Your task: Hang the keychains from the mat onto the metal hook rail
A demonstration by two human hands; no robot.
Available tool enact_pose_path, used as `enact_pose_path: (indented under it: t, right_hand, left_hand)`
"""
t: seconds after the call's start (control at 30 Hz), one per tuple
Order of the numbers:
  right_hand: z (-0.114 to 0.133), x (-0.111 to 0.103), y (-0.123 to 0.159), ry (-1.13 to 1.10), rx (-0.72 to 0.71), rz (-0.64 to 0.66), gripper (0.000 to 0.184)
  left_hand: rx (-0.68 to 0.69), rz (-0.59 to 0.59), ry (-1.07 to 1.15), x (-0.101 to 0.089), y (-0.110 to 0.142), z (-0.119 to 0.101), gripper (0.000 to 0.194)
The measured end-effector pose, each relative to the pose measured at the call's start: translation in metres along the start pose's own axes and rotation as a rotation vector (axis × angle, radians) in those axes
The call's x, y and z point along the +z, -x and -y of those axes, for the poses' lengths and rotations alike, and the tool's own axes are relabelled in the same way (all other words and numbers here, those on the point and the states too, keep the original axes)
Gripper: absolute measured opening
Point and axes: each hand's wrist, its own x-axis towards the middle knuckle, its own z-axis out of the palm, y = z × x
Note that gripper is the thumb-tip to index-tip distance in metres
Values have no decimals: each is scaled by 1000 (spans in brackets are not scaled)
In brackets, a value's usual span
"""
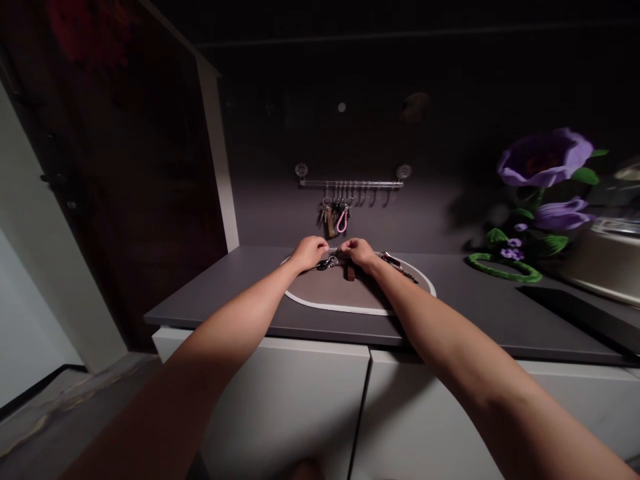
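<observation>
My left hand (310,253) is closed in a pinch over the mat, at one end of a thin pale piece (333,250) too small to name. Facing it, my right hand (358,252) also pinches, its fingertips at the piece's other end, where a small metallic bit shows. Just below the fingers, a bunch of keys with a dark fob (327,264) lies on the brown oval mat (325,292) with a white border. A brown block-shaped fob (351,273) sits under my right hand. Partly behind my right wrist is another keychain with a dark strap (399,265).
A clear hook rail (350,185) on the dark wall carries several keys (329,217) and a pink carabiner (342,220). Purple artificial flowers (547,163) with a green ring base (505,268) stand at right, beside a beige rounded object (605,260). White cabinets (290,393) are below the counter.
</observation>
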Motion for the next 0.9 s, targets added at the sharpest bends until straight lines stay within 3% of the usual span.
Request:
enact_pose_path:
  t: [0.27, 0.5, 0.9]
  right_hand:
    - [8, -1, -3, -323, -19, 54, 6]
    - [14, -3, -1, -533, -44, 106, 23]
    - [24, -11, 4, -688, -75, 6, 36]
  left_hand:
    - [8, -27, -7, -1, -1, -1, 20]
    - [13, -60, 18, -2, -1, -3, 20]
    - [53, -78, 60, -1, 0, -8, 21]
